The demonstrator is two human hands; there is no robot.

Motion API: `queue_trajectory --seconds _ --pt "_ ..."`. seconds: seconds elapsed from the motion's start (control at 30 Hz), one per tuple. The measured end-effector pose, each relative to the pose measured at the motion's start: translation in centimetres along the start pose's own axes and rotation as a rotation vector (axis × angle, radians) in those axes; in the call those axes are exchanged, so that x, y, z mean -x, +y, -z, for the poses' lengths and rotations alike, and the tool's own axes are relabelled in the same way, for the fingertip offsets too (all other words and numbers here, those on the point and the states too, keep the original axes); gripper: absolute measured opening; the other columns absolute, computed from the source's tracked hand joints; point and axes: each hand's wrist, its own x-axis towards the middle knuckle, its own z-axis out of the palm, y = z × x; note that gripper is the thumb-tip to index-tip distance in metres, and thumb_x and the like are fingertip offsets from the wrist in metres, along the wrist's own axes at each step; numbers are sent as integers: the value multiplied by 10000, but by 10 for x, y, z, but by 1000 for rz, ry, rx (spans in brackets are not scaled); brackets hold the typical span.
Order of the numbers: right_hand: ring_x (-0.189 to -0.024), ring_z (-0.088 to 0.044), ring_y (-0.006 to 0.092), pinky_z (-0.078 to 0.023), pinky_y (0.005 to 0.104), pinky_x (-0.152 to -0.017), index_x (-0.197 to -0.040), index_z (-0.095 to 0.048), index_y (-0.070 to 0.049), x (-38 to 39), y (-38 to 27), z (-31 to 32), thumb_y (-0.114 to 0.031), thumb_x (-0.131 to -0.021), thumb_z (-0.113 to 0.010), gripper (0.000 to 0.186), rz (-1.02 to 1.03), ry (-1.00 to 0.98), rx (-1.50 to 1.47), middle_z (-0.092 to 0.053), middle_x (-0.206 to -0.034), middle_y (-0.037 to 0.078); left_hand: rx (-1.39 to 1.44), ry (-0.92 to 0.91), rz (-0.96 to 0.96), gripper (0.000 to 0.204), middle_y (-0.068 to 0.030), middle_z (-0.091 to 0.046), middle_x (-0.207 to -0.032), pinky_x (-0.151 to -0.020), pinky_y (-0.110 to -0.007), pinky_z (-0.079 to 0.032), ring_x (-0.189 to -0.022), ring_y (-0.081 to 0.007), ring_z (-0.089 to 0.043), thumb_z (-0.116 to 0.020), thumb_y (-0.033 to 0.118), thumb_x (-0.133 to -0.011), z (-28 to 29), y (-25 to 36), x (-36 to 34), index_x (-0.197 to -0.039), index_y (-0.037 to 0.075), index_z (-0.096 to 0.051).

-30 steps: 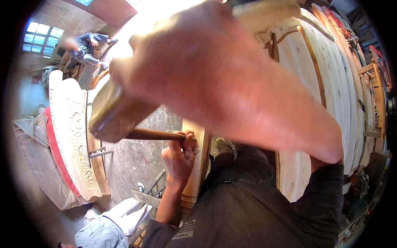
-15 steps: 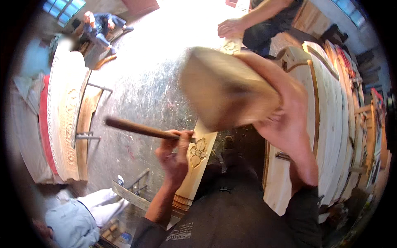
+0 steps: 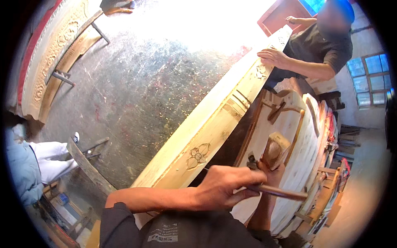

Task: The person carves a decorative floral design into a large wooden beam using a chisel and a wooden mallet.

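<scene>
My left hand [image 3: 227, 184] reaches across my front, closed around a chisel whose brown wooden handle [image 3: 286, 192] points right. Just beyond that hand, my right hand [image 3: 276, 175] grips a wooden mallet [image 3: 278, 149], partly hidden behind the left fingers. Both hands are right of a long pale wooden beam [image 3: 209, 126], which runs from the lower left to the far right. A carved flower [image 3: 198, 156] with several petals marks its surface near my left hand. The chisel's blade is mostly hidden by the hand.
At the far right a co-worker's hand [image 3: 273, 57] rests on the beam. Pale boards [image 3: 264, 128] lie stacked at my right, with tools on them. Carved panels [image 3: 58, 39] stand on metal-legged supports at far left. Wood chips dot the dark floor [image 3: 124, 111].
My view has swung right. Both hands have moved away from the carved flower to the beam's right side; the mallet came down, and the chisel handle now points right instead of left.
</scene>
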Motion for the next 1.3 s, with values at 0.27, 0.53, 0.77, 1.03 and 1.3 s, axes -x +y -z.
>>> queue_trajectory --seconds 0.27,0.53,0.77,1.03,1.3 --pt "-930 -704 145 -589 309 -796 -1114 -699 -8 13 -8 -14 79 -778 -804 363 -154 26 -86 -737 -1019 54 -117 106 -294 320 -82 -604 -918 -600 -382 -503 -731 -257 -639 -760 143 -840 -20 -21 -4 -1139 75 -672" --pt "-909 -697 144 -587 325 -783 -1152 -690 -19 15 -9 -20 41 -753 -840 431 -171 13 28 -728 -1030 39 -131 160 -449 395 -59 -545 -869 -571 -352 -462 -670 -233 -573 -772 216 -840 -18 -25 -12 -1175 39 -658" --pt "-899 -693 145 -588 323 -784 -1151 -664 -19 17 -7 -21 63 -755 -844 442 -168 -27 -72 -720 -1009 38 -76 109 -340 376 -67 -510 -822 -534 -362 -445 -629 -245 -570 -824 321 -751 -8 -23 -8 -913 81 -585" --pt "-861 -684 136 -584 316 -774 -1137 -657 -9 18 -10 -23 60 -766 -839 419 -147 -63 33 -710 -958 32 -170 237 -390 410 -40 -425 -686 -479 -341 -389 -549 -201 -508 -829 292 -780 -16 -37 -5 -698 102 -476" --pt "-883 -670 126 -559 307 -789 -1144 -661 -11 19 -8 -23 61 -756 -837 432 -162 -79 2 -703 -975 25 -195 273 -389 285 -29 -416 -729 -509 -322 -386 -598 -184 -495 -763 227 -807 -13 -36 -3 -747 111 -509"
